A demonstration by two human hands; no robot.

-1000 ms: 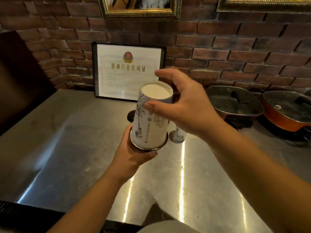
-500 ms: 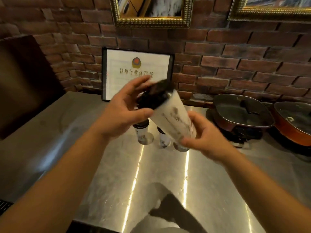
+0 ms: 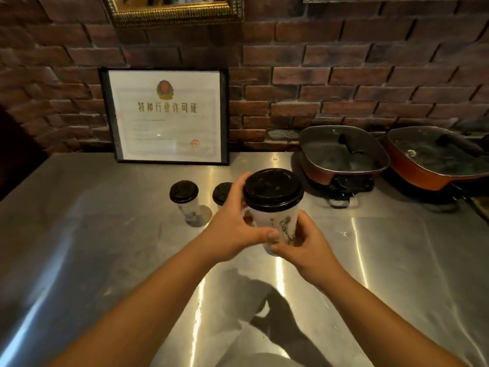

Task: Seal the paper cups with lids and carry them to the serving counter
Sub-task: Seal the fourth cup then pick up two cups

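Observation:
I hold a white printed paper cup (image 3: 277, 221) upright above the steel counter (image 3: 105, 247), a black lid (image 3: 273, 189) sitting on its rim. My left hand (image 3: 232, 229) wraps the cup's left side, thumb across its front. My right hand (image 3: 304, 242) grips the lower right side near the base. Two more lidded paper cups stand on the counter behind: one (image 3: 185, 200) at the left, and another (image 3: 221, 193) partly hidden behind my left hand.
A framed certificate (image 3: 169, 115) leans on the brick wall at the back. Two lidded electric pans (image 3: 341, 154) (image 3: 436, 157) sit at the back right. A dark chair back (image 3: 16, 154) is at the left edge.
The cup went from upside down on the lid, through a tilt, to upright with the lid on top. My hands swapped ends; the right now holds the base.

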